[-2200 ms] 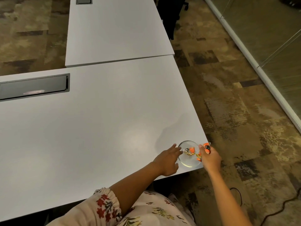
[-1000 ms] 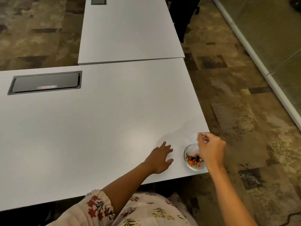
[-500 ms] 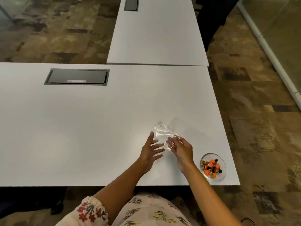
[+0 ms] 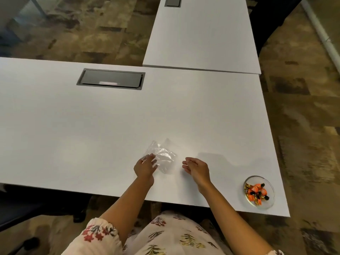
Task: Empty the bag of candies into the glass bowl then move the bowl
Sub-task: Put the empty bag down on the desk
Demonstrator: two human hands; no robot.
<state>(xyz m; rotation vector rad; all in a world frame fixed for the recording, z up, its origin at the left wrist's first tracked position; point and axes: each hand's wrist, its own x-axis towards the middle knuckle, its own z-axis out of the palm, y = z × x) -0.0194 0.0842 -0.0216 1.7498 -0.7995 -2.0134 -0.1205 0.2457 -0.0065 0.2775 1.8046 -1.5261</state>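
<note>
Empty bag (image 4: 163, 158) touches left hand (image 4: 145, 167) fingers (image 4: 150, 156)

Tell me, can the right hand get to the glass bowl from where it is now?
Probably yes: the right hand is empty and bare table lies between it and the glass bowl.

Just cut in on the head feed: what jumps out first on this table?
The glass bowl of orange and black candies, at the white table's near right corner, close to the edge. Next, the empty clear bag lying mid-table, the left hand touching its left side and the right hand open just right of it. A dark hatch sits at the table's far side.
</note>
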